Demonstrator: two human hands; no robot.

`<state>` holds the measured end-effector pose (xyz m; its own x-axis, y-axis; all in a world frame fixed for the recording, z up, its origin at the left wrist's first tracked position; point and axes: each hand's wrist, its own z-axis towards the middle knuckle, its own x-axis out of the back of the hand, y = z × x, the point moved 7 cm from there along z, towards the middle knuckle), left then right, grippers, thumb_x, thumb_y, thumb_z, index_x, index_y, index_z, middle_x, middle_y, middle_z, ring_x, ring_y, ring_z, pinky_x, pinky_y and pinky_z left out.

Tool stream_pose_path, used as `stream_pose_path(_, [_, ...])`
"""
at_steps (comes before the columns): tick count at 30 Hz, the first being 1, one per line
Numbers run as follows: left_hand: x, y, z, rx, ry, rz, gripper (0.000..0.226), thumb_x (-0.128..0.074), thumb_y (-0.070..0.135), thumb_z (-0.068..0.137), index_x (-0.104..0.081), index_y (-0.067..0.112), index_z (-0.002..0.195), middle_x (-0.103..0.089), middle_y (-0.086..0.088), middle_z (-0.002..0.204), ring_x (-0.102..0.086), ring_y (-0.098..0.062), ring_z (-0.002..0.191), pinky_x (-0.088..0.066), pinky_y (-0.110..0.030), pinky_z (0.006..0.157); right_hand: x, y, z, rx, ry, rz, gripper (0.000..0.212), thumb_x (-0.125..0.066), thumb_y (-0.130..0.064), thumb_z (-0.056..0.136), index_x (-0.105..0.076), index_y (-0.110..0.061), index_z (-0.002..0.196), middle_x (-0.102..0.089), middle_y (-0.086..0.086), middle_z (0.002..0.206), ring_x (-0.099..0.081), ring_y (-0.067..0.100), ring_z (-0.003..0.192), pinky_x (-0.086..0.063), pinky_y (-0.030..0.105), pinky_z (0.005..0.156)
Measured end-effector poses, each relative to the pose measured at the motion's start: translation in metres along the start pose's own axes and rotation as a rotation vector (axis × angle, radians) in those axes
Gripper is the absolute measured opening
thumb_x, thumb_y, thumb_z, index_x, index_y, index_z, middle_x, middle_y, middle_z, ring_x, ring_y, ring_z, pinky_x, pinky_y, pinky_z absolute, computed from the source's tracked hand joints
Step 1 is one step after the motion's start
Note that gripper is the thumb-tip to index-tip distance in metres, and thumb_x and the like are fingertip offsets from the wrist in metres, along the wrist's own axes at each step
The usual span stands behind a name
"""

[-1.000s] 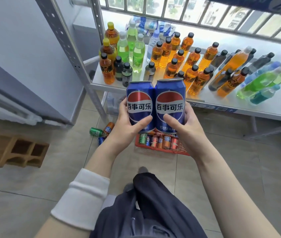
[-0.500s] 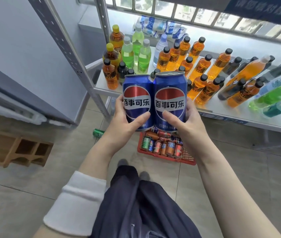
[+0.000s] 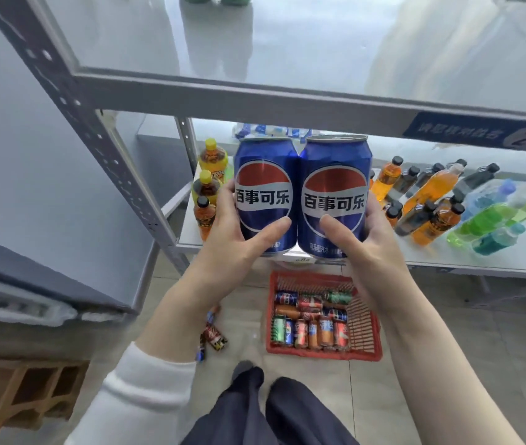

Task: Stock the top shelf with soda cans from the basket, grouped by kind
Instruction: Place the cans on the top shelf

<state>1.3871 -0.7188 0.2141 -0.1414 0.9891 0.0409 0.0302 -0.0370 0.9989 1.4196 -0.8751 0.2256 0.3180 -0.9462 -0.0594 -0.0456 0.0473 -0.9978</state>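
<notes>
Two blue Pepsi cans stand upright side by side in the air, just below the front rail of the top shelf (image 3: 287, 101). My left hand (image 3: 232, 248) grips the left Pepsi can (image 3: 264, 175). My right hand (image 3: 370, 248) grips the right Pepsi can (image 3: 335, 178). The two cans touch each other. Down on the floor sits the red basket (image 3: 367, 316), which holds several mixed soda cans lying on their sides. The grey top shelf surface is mostly bare, with green bottles at its far edge.
The lower shelf (image 3: 448, 261) carries several orange, dark, green and blue drink bottles. Loose cans (image 3: 213, 335) lie on the tiled floor left of the basket. A perforated metal upright (image 3: 101, 139) runs diagonally at left. A wooden block (image 3: 23, 393) sits lower left.
Both hands have lifted the two Pepsi cans from basket height up toward the top shelf. The view has risen, so the top shelf now fills the upper frame.
</notes>
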Motion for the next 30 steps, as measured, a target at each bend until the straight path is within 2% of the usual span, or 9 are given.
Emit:
stream_pose_path(5, [0.004, 0.031, 0.025, -0.077, -0.037, -0.018, 0.078, -0.063, 0.03, 0.07, -0.025, 0.015, 0.136, -0.057, 0.006, 0.115, -0.059, 0.0, 0.104, -0.049, -0.014, 0.083, -0.001, -0.029, 0.02, 0.064, 0.023, 0.002, 0.053, -0.07, -0.022, 0.074, -0.047, -0.018, 0.122, -0.067, 0.001, 0.108, -0.065, 0.014, 0.1, -0.051, 0.021, 0.076])
stream_pose_path(10, [-0.001, 0.056, 0.055, -0.147, -0.033, -0.017, 0.076, -0.069, 0.024, 0.075, -0.025, 0.014, 0.136, -0.058, -0.001, 0.118, -0.06, -0.003, 0.106, -0.049, -0.015, 0.083, 0.009, -0.057, 0.042, 0.113, 0.035, 0.032, 0.047, -0.065, -0.018, 0.075, -0.048, -0.017, 0.119, -0.069, -0.001, 0.102, -0.066, 0.013, 0.097, -0.052, 0.019, 0.073])
stream_pose_path(13, [-0.008, 0.074, 0.071, -0.196, -0.011, 0.012, 0.08, -0.072, 0.03, 0.069, -0.026, 0.018, 0.134, -0.058, -0.003, 0.119, -0.06, -0.006, 0.107, -0.05, -0.018, 0.083, 0.021, -0.074, 0.054, 0.147, 0.053, 0.026, 0.048, -0.065, -0.02, 0.074, -0.048, -0.015, 0.119, -0.07, -0.001, 0.1, -0.066, 0.012, 0.094, -0.051, 0.018, 0.072])
stream_pose_path(18, [-0.025, 0.099, 0.097, -0.264, 0.028, 0.079, 0.083, -0.074, 0.036, 0.066, -0.026, 0.021, 0.132, -0.058, 0.001, 0.119, -0.061, -0.006, 0.106, -0.052, -0.027, 0.087, 0.047, -0.096, 0.075, 0.197, 0.057, 0.003, 0.044, -0.065, -0.021, 0.073, -0.051, -0.018, 0.114, -0.071, -0.002, 0.097, -0.068, 0.01, 0.09, -0.051, 0.017, 0.069])
stream_pose_path(22, [-0.034, 0.113, 0.123, -0.293, 0.029, 0.106, 0.082, -0.074, 0.025, 0.07, -0.024, 0.02, 0.134, -0.057, -0.002, 0.12, -0.062, -0.009, 0.107, -0.053, -0.035, 0.09, 0.06, -0.113, 0.099, 0.208, 0.019, -0.016, 0.052, -0.074, -0.02, 0.072, -0.049, -0.013, 0.117, -0.07, 0.004, 0.097, -0.069, 0.012, 0.086, -0.052, 0.017, 0.066])
stream_pose_path(27, [-0.034, 0.128, 0.159, -0.324, 0.059, 0.178, 0.077, -0.076, 0.014, 0.073, -0.025, 0.015, 0.131, -0.056, -0.001, 0.115, -0.061, -0.005, 0.103, -0.053, -0.026, 0.089, 0.068, -0.123, 0.14, 0.207, -0.021, -0.077, 0.059, -0.078, -0.02, 0.067, -0.048, -0.017, 0.118, -0.068, 0.005, 0.103, -0.068, 0.012, 0.09, -0.053, 0.019, 0.068])
stream_pose_path(30, [-0.03, 0.135, 0.184, -0.328, 0.064, 0.206, 0.073, -0.074, 0.007, 0.073, -0.024, 0.022, 0.124, -0.055, 0.006, 0.107, -0.061, 0.007, 0.092, -0.052, -0.015, 0.081, 0.071, -0.127, 0.168, 0.206, -0.028, -0.132, 0.064, -0.074, -0.025, 0.062, -0.046, -0.017, 0.119, -0.066, 0.005, 0.106, -0.067, 0.009, 0.091, -0.053, 0.019, 0.07])
